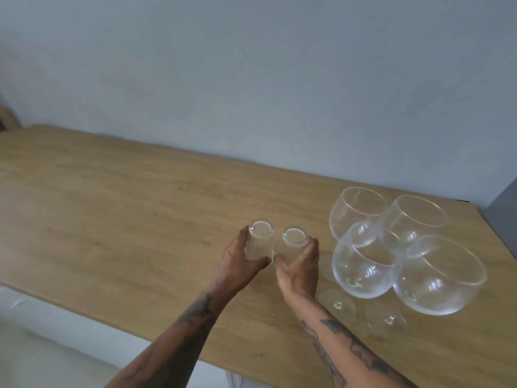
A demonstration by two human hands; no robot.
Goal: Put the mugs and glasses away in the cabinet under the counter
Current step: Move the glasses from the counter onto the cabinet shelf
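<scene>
Two small clear ribbed tumblers stand side by side on the wooden counter (112,208), apparently bottom up. My left hand (237,261) wraps around the left tumbler (260,242). My right hand (300,268) grips the right tumbler (293,242). To the right stand several large round stemmed glasses: the near left one (361,264), the near right one (439,278), and two behind (355,211) (414,219). No mug and no cabinet are in view.
A pale blue wall (251,79) runs along the back of the counter. The counter's front edge crosses the lower left, with light floor (42,345) below it. A grey surface (506,219) rises at the far right.
</scene>
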